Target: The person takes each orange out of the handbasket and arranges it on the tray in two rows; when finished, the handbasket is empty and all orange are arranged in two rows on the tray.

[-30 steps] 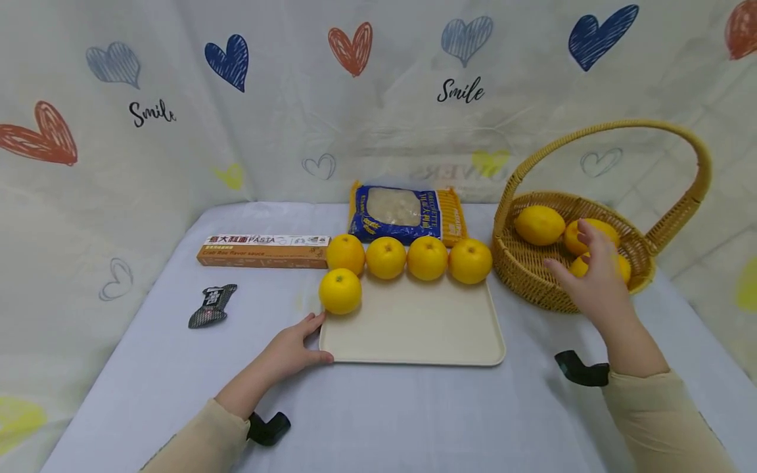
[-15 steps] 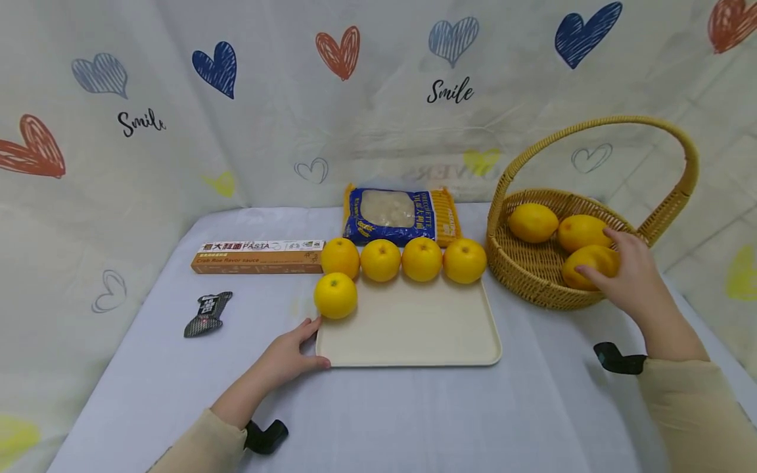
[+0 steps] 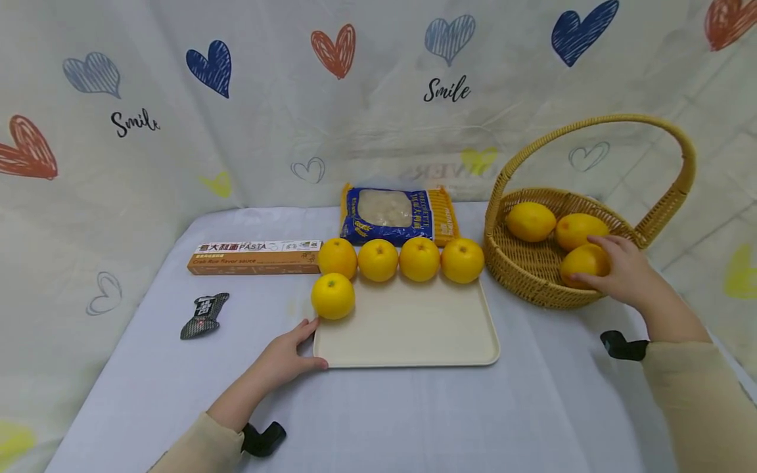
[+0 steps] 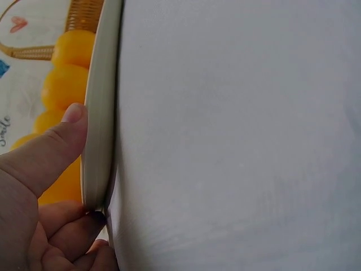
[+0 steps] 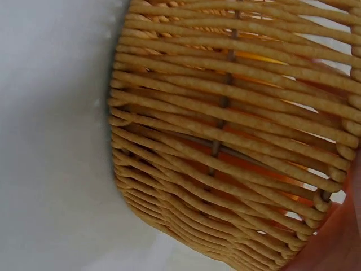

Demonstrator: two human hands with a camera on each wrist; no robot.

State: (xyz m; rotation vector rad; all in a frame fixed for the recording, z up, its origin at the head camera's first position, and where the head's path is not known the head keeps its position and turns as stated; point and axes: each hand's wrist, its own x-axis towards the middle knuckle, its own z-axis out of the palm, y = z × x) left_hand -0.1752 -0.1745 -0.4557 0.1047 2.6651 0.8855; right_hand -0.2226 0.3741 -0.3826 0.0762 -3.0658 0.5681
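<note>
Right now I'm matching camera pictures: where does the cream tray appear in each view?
Head: cream tray, just below centre.
Left wrist: its side runs down from the top edge, left of centre.
Right wrist: not in it.
Shared landmark: wicker basket, right in head, top left in left wrist, centre and right in right wrist.

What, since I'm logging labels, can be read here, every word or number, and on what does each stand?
"Smile", twice: backdrop
"意大利面 PASTA": pasta box
"Crab Roe flavor sauce": pasta box
"ORECCHIETTE", probably, small print: blue bag
Too small or blurred: other pasta box and blue bag print, the black packet's, the backdrop's faint letters.
</note>
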